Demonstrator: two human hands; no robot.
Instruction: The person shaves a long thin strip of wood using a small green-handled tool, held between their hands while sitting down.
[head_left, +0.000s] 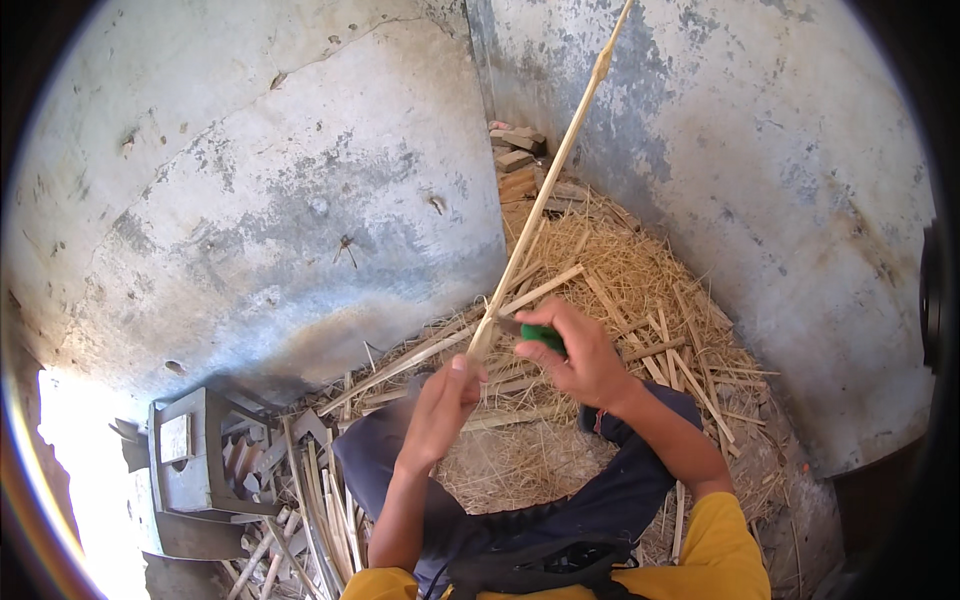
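Note:
A long pale strip, looking like split bamboo (545, 190), slants from my left hand up past the corner of the walls, with a knobby joint near its far end. My left hand (440, 405) is closed round the strip's near end, above my left knee. In my right hand (583, 355) is a knife with a green handle (541, 337). Its short grey blade (508, 325) meets the strip just beyond my left fingers. The exact edge of contact is too small to make out.
Shavings and loose strips (640, 260) cover the floor between my legs and the corner. Worn walls (330, 170) stand left and right. A grey metal box (195, 450) sits at the left, beside bundled sticks (325, 500). Bricks (517, 145) are stacked in the corner.

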